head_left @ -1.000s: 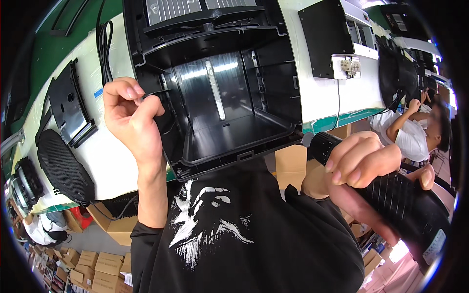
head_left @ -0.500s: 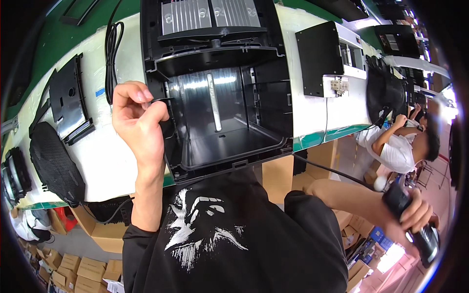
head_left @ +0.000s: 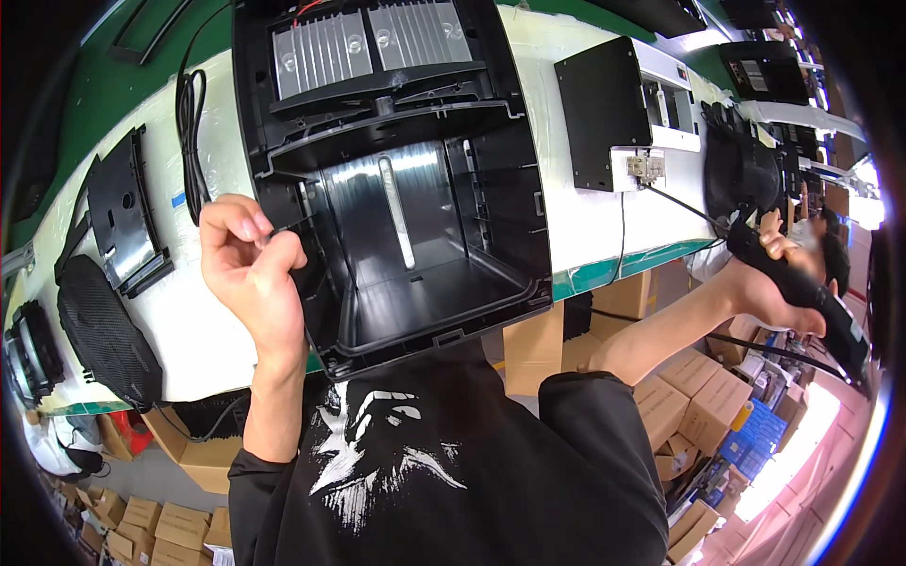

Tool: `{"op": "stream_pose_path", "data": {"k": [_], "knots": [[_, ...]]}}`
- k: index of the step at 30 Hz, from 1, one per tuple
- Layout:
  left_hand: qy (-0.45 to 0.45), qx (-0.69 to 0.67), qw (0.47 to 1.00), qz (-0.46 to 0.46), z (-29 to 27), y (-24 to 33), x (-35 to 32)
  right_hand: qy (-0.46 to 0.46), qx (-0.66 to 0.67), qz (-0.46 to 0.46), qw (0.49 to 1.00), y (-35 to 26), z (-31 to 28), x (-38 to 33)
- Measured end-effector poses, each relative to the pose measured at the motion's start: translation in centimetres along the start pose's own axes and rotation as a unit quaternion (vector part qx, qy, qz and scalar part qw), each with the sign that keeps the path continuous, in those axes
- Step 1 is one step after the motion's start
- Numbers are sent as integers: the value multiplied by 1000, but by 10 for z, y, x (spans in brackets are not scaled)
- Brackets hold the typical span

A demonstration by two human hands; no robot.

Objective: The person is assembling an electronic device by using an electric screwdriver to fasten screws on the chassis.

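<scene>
A large black plastic housing (head_left: 429, 330) stands open-side up on the bench in front of me. Two finned metal heat sinks (head_left: 324, 58) sit in its far part, and a pale strip (head_left: 396, 212) shows on its inner wall. At the housing's left wall is my left hand (head_left: 253, 269), thumb and fingers pinched; a small dark thing shows between them, too small to name. Out at the far right, my right hand (head_left: 779, 247) is wrapped round a long black corded hand tool (head_left: 810, 294). The tool's exact kind is unclear.
Left on the bench lie a coiled black cable (head_left: 191, 141), a black panel (head_left: 130, 212) and a black mesh-covered part (head_left: 106, 325). To the right stand a black-and-white metal box (head_left: 604, 113) and a black bag (head_left: 741, 170). A co-worker (head_left: 830, 236) is beyond; cardboard boxes (head_left: 694, 401) lie below.
My right hand has swung up with the tool, which has turned. The housing and my left hand have shifted left and slightly down in view; the left pinch is kept.
</scene>
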State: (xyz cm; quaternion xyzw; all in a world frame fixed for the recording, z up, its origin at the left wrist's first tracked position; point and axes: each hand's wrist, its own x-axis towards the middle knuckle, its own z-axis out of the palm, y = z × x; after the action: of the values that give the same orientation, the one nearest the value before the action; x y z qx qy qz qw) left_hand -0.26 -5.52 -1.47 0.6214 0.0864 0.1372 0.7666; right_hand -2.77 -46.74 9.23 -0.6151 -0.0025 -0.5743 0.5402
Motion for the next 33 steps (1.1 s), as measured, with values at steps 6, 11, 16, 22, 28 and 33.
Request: {"op": "stream_pose_path", "data": {"k": [6,11,16,22,28,33], "knots": [[28,-7,1000,6,6,-1,-6,-86,-31,133,987,18,51,36],[13,-27,999,22,2,-4,-6,-158,-96,136,973,41,94,51],[4,-55,998,21,-3,-11,-6,-180,-91,159,966,39,89,51],[-2,-70,997,26,-3,-13,-7,-121,-43,152,980,-29,86,15],[12,-74,997,29,-6,-16,-4,-339,218,133,905,-141,83,24],[14,-66,997,22,1,-18,-5,-333,514,80,787,-167,107,-15]]}}
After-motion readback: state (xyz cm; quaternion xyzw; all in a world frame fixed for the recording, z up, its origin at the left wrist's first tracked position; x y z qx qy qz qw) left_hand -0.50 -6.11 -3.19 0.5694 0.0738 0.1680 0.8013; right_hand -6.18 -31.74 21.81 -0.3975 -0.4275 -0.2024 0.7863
